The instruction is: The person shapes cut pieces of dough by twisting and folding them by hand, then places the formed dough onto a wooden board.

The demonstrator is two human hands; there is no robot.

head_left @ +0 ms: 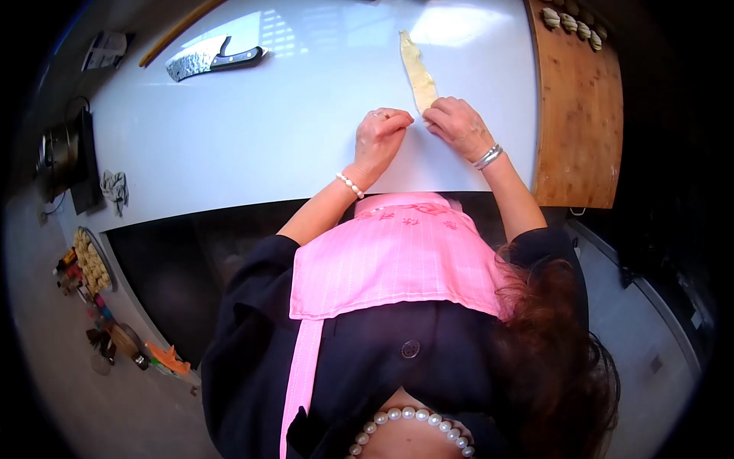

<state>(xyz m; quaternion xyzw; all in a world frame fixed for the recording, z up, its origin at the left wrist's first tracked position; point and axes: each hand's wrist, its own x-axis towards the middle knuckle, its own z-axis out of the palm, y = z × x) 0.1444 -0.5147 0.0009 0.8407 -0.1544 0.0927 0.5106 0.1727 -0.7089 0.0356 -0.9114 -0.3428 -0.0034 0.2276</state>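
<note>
A long, flat strip of pale yellow dough [417, 70] lies lengthwise on the white tabletop, its narrow far end pointing away from me. My right hand [459, 127] is closed at the near end of the strip, thumb and fingers pinching the dough. Just left of that end, my left hand [379, 140] is closed with its thumb and index fingertips pressed together. Whether a bit of dough sits between those fingertips cannot be made out. Both hands are close to each other near the table's front edge.
A cleaver [214, 58] with a black handle lies at the far left of the white table [306, 138]. A wooden board [575, 122] on the right bears several shaped dough pieces [569, 23]. A grey cloth [115, 190] and a metal pot [60, 157] are at the left.
</note>
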